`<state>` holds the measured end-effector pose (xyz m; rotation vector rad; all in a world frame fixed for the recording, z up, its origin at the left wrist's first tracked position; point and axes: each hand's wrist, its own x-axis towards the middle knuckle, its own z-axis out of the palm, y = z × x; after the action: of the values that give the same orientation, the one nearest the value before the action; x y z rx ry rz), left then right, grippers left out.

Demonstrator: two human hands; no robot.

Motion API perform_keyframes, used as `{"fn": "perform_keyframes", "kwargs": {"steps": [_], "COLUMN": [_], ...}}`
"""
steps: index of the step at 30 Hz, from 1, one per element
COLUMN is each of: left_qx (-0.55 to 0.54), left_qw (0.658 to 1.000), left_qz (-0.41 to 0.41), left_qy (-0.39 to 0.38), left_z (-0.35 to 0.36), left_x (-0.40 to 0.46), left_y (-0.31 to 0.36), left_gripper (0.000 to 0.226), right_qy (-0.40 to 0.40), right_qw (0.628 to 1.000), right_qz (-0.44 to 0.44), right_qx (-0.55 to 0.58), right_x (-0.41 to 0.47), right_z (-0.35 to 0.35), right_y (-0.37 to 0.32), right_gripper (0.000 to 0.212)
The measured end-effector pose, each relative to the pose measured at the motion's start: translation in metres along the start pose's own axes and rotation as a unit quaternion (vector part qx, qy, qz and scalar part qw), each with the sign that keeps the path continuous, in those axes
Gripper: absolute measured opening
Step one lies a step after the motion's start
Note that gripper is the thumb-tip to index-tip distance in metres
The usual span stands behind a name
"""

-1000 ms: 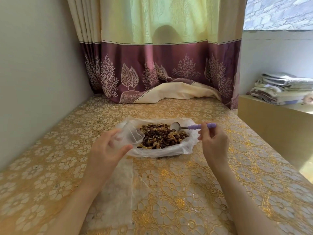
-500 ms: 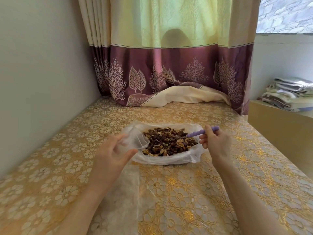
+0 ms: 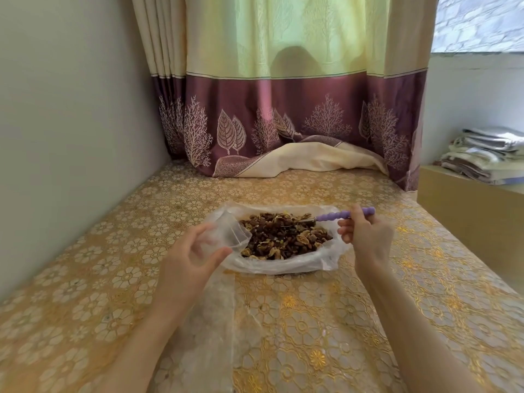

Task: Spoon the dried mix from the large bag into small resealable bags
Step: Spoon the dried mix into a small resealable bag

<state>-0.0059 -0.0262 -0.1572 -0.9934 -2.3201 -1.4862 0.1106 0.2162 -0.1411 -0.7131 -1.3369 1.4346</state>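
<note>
Large clear plastic bag [image 3: 326, 258] lies opened out on the counter [image 3: 312, 321], which is covered w/ a gold floral-pattern cloth. Dried mix of brown nuts & dark raisin-like bits [image 3: 285, 236] is heaped in the bag's middle, bag edges rolled down around it.

Left hand [image 3: 192, 259] pinches a small clear resealable bag [image 3: 226, 232] betw. thumb & fingers, held up just left of the heap, its mouth spread toward the mix; looks to have nothing in it (plastic is see-through, hard to be sure). Right hand [image 3: 365, 236] grips the purple ridged-handle metal spoon [image 3: 344, 215], fingers curled round the handle's rear half. Spoon runs roughly level, handle to the right, bowl end dipping into the far right side of the heap; bowl itself mostly hidden by the mix.

More clear plastic sheeting/bags [image 3: 215, 321] lies flat on the counter near the person, under the left forearm.

Behind: pale green curtain w/ plum leaf-print border [image 3: 283, 123], its cream hem bunched on the counter's far end. Plain grey wall [image 3: 71, 109] on the left. At right, a stack of folded cloths [image 3: 487, 154] on a light wooden unit [image 3: 467, 211].
</note>
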Motion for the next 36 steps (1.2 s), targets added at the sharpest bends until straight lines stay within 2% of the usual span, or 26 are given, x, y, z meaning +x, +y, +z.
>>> {"fn": "perform_keyframes", "kwargs": {"steps": [6,14,17,20,22,25,28,32,36], "left_qx": [-0.035,-0.103,-0.165,-0.211,-0.239,-0.255,-0.237,-0.225,-0.236], "left_qw": [0.999,0.992,0.98,0.97,0.963,0.958,0.963,0.966,0.963], "left_qz": [-0.028,-0.077,-0.106,-0.115,-0.116,-0.124,-0.117,-0.111,-0.112], "left_qy": [-0.005,0.006,0.033,0.04,0.041,0.052,0.06,0.059,0.061], "left_z": [0.001,-0.002,-0.005,-0.008,-0.009,-0.012,-0.014,-0.014,-0.016], "left_x": [0.0,0.001,0.004,0.005,0.005,0.005,0.005,0.003,0.003], "left_y": [0.002,0.005,0.004,0.006,0.006,0.007,0.01,0.013,0.014], "left_gripper": [0.053,0.046,0.054,0.048,0.053,0.07,0.067,0.072,0.071], "right_qy": [-0.015,-0.123,-0.185,-0.251,-0.287,-0.332,-0.36,-0.344,-0.222], "right_qw": [0.999,0.988,0.978,0.963,0.949,0.926,0.912,0.918,0.959], "right_qz": [0.013,0.006,-0.022,-0.072,-0.116,-0.173,-0.189,-0.185,-0.145], "right_qx": [0.049,0.094,0.093,0.074,0.06,0.041,0.043,0.063,0.097], "right_x": [-0.009,-0.031,-0.046,-0.059,-0.065,-0.07,-0.071,-0.066,-0.056], "right_z": [0.011,0.039,0.05,0.061,0.067,0.072,0.071,0.065,0.054], "right_y": [-0.017,-0.049,-0.057,-0.064,-0.069,-0.074,-0.076,-0.074,-0.07], "right_gripper": [0.032,0.032,0.031,0.031,0.031,0.026,0.022,0.021,0.022]}}
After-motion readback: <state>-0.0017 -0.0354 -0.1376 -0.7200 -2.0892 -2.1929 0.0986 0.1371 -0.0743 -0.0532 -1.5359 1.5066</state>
